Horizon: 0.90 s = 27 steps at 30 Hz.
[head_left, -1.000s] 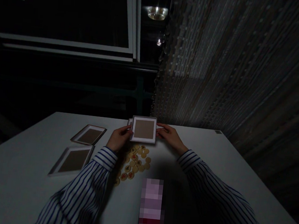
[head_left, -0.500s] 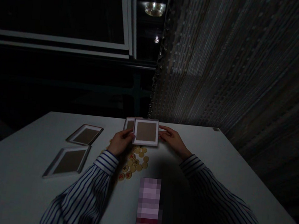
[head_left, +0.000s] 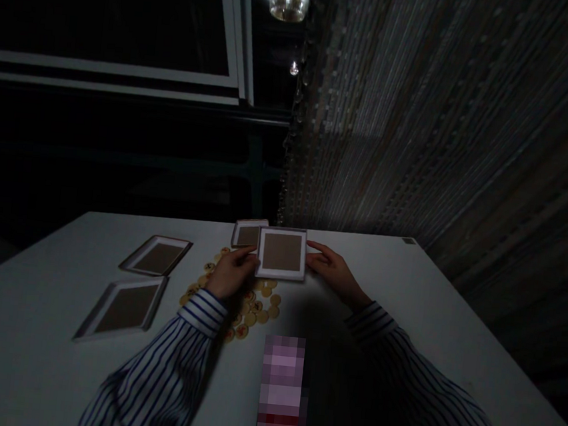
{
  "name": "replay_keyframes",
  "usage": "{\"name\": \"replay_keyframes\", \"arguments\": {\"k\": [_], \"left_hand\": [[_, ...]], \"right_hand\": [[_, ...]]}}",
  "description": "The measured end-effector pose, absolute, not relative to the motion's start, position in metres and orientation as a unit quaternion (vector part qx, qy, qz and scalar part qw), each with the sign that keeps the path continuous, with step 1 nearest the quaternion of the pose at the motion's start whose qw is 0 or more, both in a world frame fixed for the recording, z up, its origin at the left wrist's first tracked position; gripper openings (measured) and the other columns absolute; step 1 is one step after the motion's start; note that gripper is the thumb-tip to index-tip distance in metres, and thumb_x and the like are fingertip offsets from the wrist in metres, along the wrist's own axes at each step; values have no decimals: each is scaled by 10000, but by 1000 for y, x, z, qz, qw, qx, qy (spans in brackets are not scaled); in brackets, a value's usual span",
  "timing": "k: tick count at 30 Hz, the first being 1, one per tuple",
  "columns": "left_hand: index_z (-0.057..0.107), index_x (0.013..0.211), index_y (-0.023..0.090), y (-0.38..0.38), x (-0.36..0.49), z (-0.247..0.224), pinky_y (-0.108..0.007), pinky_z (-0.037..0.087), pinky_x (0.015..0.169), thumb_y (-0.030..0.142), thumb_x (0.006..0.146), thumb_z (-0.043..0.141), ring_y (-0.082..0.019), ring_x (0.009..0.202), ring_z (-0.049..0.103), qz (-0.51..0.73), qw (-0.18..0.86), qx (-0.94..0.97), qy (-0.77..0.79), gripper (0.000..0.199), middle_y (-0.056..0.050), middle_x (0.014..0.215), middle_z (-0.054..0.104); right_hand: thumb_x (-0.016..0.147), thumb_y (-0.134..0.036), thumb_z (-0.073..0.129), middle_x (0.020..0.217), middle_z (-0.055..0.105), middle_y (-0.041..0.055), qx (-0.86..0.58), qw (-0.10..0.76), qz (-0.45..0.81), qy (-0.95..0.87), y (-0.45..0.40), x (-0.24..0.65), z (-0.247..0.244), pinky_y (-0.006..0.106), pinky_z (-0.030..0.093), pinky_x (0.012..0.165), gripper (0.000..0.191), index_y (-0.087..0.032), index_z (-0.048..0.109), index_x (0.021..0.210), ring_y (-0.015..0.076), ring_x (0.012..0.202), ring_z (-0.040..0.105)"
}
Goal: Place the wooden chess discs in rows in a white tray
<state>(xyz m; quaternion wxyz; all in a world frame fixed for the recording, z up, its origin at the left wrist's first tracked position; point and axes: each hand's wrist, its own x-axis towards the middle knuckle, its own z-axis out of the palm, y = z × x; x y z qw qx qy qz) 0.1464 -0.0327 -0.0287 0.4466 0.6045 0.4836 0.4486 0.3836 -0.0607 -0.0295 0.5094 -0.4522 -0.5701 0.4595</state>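
A square frame-like tray [head_left: 281,251] with a white border and brown centre is held between my two hands near the table's far edge. My left hand [head_left: 232,271] grips its left side, above the round pieces. My right hand [head_left: 336,273] has its fingers at the right side. Round wooden pieces [head_left: 249,319], some with red or black marks, lie in a loose group below and left of the tray, partly hidden by my left hand and sleeve. A similar tray [head_left: 248,234] sits just behind, partly covered.
On the left of the white table [head_left: 32,323] lie two more trays, a farther one [head_left: 157,255] and a nearer one [head_left: 127,306]. A bead curtain [head_left: 372,128] hangs behind at the right. A blurred pixelated patch covers the front centre.
The held tray has moved slightly right relative to the tray behind it, and both hands have moved with it. More round pieces show left of my left hand.
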Motion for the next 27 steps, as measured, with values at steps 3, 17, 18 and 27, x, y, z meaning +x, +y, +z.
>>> {"name": "replay_keyframes", "arguments": {"k": [3,17,18,27], "left_hand": [[604,1044,104,-36,150,-26,-320,461,799,302,623,637,-190,807,614,447,465,596,479,467,-59,844,685],[534,1123,88,-41,162,-40,-370,424,879,301,621,646,-201,898,599,436,534,577,437,557,-80,924,668],[523,1134,87,-41,163,-40,-379,422,881,302,625,643,-202,900,598,435,542,576,431,565,-81,925,667],[539,1106,101,-52,175,-35,-363,415,906,267,617,641,-199,950,586,444,566,559,412,526,-81,983,656]], "right_hand": [[706,-281,604,886,640,48,-454,511,462,-565,-63,387,-33,291,436,733,526,-155,462,1196,128,761,578],[676,-287,624,836,633,30,-471,520,473,-533,-77,396,-41,273,421,676,596,-149,436,1224,125,717,568],[675,-289,624,828,631,27,-470,522,472,-532,-77,396,-41,270,419,668,597,-147,436,1223,122,708,564],[675,-293,625,823,628,30,-475,540,461,-520,-83,402,-48,280,420,674,589,-150,446,1218,125,700,559]]}}
